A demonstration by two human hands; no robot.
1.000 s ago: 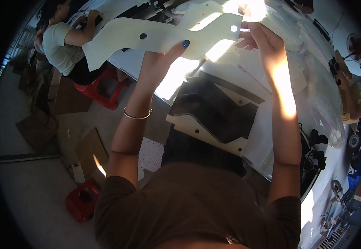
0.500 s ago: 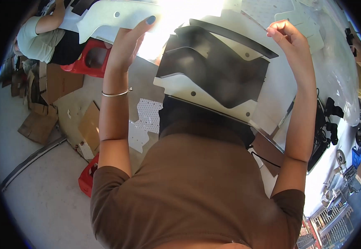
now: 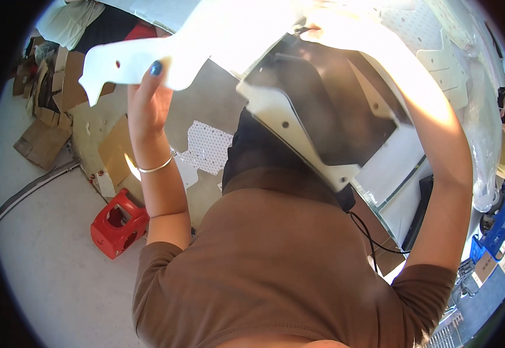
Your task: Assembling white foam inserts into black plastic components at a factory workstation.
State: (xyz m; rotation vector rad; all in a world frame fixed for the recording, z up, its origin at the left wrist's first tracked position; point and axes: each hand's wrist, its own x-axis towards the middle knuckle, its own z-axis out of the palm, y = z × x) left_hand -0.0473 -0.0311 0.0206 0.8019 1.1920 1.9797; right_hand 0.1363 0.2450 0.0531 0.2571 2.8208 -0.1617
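Note:
My left hand grips a flat white shaped panel with a small hole near its hooked left end; the thumb with a dark blue nail presses on its face. My right hand reaches over at the top, fingers bent together by the panel's far right end. Strong glare washes out that spot, so what those fingers pinch cannot be made out. Below it, in front of my body, lie dark flat sheets overlapping with another white panel, which has holes and a curved edge.
A red plastic stool stands on the floor at left, near torn cardboard. Another person shows at the top left. More white cut panels and clear plastic wrap are at right. A black cable hangs beside me.
My right hand has swung left, from the table's right side to the panel's far end. My left hand has moved left and nearer with the panel. The whole view has turned somewhat.

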